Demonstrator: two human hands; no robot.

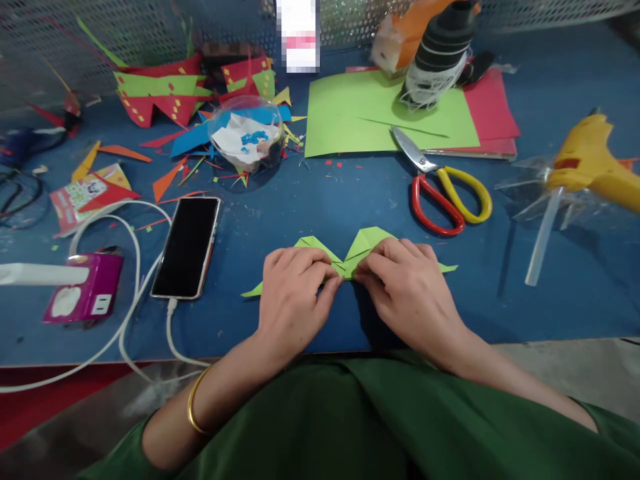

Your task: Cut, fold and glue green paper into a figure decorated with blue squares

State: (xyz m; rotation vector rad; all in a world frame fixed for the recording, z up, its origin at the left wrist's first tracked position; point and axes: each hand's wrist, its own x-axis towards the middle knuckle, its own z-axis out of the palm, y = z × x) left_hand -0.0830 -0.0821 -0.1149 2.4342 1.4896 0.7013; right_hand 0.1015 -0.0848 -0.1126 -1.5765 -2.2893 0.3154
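Observation:
A folded piece of light green paper (371, 240) lies at the front middle of the blue table, with two raised peaks and a pointed tip at each side. My left hand (299, 290) pinches its left half near the middle, thumb and fingertips pressed together on the lower edge. Close beside it, my right hand (411, 293) pinches the right half in the same way. Both hands cover much of the paper, so its lower parts are hidden.
Scissors (425, 167) lie behind my right hand, beside green sheets (345, 113). A yellow glue gun (580, 160) is at the right. Left are a charging phone (187, 247) and a purple box (95, 293). A clear bowl (247, 137) sits among paper scraps.

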